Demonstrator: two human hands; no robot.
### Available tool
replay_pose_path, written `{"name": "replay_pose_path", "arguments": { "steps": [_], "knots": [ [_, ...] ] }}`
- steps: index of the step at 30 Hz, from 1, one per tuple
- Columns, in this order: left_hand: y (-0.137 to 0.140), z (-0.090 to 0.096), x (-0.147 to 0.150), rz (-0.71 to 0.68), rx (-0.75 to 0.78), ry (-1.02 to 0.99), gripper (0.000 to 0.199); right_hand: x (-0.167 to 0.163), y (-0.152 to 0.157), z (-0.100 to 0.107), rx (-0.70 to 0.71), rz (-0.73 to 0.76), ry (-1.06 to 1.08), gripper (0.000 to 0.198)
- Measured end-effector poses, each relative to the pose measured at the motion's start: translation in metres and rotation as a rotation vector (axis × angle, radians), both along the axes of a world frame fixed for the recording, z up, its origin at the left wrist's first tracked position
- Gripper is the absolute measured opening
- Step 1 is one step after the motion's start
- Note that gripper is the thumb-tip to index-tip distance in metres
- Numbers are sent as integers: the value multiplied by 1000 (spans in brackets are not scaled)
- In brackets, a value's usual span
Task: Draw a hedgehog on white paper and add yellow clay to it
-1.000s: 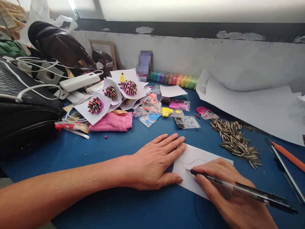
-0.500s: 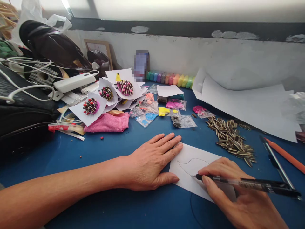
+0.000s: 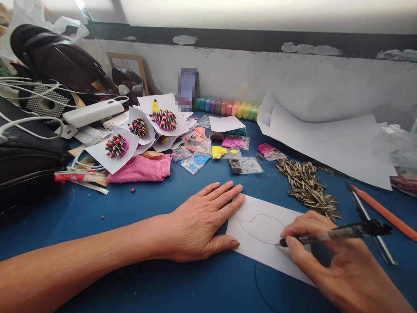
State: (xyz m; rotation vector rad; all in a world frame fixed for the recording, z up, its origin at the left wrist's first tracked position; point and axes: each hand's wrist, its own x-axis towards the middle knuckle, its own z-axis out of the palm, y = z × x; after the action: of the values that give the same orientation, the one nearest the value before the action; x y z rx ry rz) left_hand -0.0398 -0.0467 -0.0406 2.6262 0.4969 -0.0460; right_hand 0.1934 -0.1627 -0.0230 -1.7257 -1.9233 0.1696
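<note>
A small white sheet of paper (image 3: 254, 252) lies on the blue table, bearing a thin drawn outline like a leaf or teardrop, pointed at its left end. My left hand (image 3: 208, 221) rests flat, fingers stretched, with fingertips and thumb on the paper's left edge. In my right hand (image 3: 329, 252) is a black pen (image 3: 342, 232), gripped between thumb and fingers, its tip touching the paper at the lower line of the outline. The right end of the outline is partly hidden behind my right fingers. Beyond that hand lies a pile of striped sunflower seeds (image 3: 308, 187).
Seed-covered clay figures on paper (image 3: 164, 119) stand back left, by a pink cloth (image 3: 143, 168). Opened clay packets (image 3: 218, 152) lie mid-table, before a row of coloured clay (image 3: 228, 107). Large white sheets (image 3: 325, 134) and an orange stick (image 3: 384, 211) are right.
The pen tip has moved right along the paper, and the outline's lower line is longer. My left hand stays on the paper. The whole view has shifted slightly.
</note>
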Motion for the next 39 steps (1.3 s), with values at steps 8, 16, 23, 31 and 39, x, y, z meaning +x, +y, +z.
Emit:
{"name": "replay_pose_path", "arguments": {
  "steps": [8, 16, 23, 31, 39],
  "knots": [
    [0, 0, 1, -1, -1, 29, 80, 7, -1, 6, -116, -57, -17, 18],
    [1, -3, -1, -2, 15, -3, 80, 10, -2, 7, -173, -185, 5, 21],
    [0, -2, 0, -10, 16, 39, 80, 12, -3, 5, -187, -258, 13, 22],
    [0, -2, 1, -7, 15, 35, 80, 13, -1, 7, -154, -269, 41, 21],
    [0, -4, -1, -6, 31, 20, 80, 10, -2, 8, -188, -257, -11, 23]
  ]
}}
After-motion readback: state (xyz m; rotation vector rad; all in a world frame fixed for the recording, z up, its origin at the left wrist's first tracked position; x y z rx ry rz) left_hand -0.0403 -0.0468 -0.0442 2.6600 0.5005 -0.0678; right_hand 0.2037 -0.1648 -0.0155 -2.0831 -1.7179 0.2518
